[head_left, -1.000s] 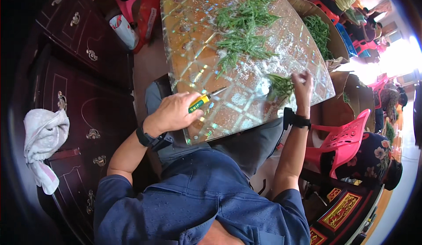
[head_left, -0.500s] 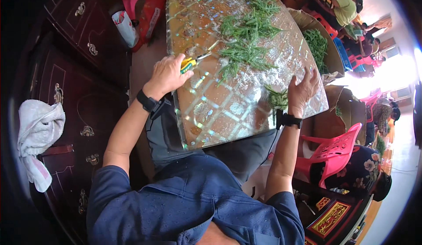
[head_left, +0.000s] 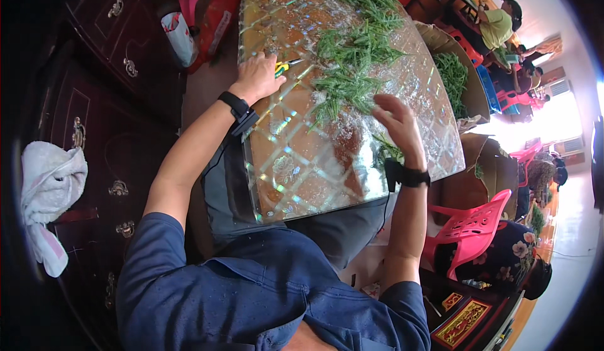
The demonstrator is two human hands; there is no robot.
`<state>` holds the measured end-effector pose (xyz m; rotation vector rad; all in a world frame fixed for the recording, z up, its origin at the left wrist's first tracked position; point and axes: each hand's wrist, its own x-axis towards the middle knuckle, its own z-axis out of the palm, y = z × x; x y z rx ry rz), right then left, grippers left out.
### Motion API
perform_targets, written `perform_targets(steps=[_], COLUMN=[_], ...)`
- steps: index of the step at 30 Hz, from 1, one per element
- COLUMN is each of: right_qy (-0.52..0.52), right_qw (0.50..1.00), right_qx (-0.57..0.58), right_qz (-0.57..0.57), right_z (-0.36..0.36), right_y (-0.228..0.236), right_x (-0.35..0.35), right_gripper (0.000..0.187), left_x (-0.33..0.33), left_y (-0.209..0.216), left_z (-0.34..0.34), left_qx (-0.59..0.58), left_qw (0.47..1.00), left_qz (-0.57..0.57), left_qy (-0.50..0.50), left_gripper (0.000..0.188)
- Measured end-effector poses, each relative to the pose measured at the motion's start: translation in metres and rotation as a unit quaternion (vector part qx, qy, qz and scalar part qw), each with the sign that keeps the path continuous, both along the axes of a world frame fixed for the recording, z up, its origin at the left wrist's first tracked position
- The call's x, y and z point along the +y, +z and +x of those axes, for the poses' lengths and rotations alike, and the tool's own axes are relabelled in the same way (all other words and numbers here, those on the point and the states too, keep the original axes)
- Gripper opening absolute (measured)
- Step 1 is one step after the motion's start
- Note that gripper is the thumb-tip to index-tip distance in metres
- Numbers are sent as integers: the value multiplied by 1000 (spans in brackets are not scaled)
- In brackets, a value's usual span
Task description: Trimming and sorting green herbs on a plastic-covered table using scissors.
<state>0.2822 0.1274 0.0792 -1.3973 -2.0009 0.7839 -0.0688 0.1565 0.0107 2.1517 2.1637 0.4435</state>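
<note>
My left hand (head_left: 258, 77) is closed on a pair of pliers (head_left: 281, 68) with yellow and green handles. Their metal tip points right, toward the heap, over the table's left part. Green feathery sprigs (head_left: 362, 42) lie in a long heap down the middle of the patterned table (head_left: 283, 175), with white bits scattered around them. Just past the heap's near end, my right hand (head_left: 401, 130) hovers with its fingers stretched out and nothing visible in it. A small green bunch (head_left: 381, 151) lies beside my right wrist, partly hidden by it.
A cardboard box (head_left: 478, 93) of green sprigs stands right of the table, with another open box (head_left: 475, 162) nearer. A pink plastic chair (head_left: 475, 231) is at the right. Dark drawers (head_left: 94, 118) line the left side. Several people sit farther right.
My left hand has moved farther out over the table with the pliers. My right hand has swung left from the table's right side toward the heap, its fingers now closer together.
</note>
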Motion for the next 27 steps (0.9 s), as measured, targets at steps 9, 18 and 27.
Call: perform_targets(steps=[9, 18, 27], right_qy=[-82, -87, 1], right_qw=[969, 955, 825], right_qx=[-220, 255, 551], right_qz=[72, -122, -129], right_z=[-43, -5, 17], right_y=[-69, -30, -13], right_x=[50, -16, -51], right_gripper=[28, 20, 18], left_x=[4, 13, 5], left_y=[-3, -11, -15], left_z=[9, 6, 11], left_qx=[-1, -3, -6], left_qw=[1000, 999, 999], left_qz=[23, 42, 38], left_qy=[10, 21, 6], left_gripper=[51, 55, 64])
